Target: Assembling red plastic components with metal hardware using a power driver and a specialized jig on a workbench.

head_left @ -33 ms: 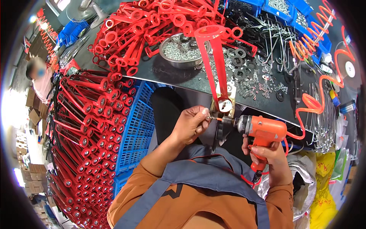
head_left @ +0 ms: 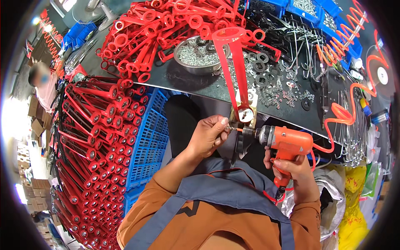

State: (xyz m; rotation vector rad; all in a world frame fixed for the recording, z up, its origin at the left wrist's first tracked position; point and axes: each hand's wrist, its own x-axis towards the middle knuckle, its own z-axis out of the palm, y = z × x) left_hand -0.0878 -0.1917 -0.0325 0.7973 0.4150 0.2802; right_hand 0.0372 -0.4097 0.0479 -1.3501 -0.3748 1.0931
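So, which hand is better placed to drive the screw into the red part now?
The right hand, probably. It already grips the orange power screwdriver, whose bit points at the base of the red part. The left hand pinches at the bit's tip, so it is better placed for steadying.

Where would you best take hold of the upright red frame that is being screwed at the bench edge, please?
Probably the two long side bars of the red frame, around mid-height, coming from the left. They run close together and stand nearly upright, so one hand could close around both. The lower end is taken up by the left hand and the tip of the orange pneumatic screwdriver, which the right hand holds.
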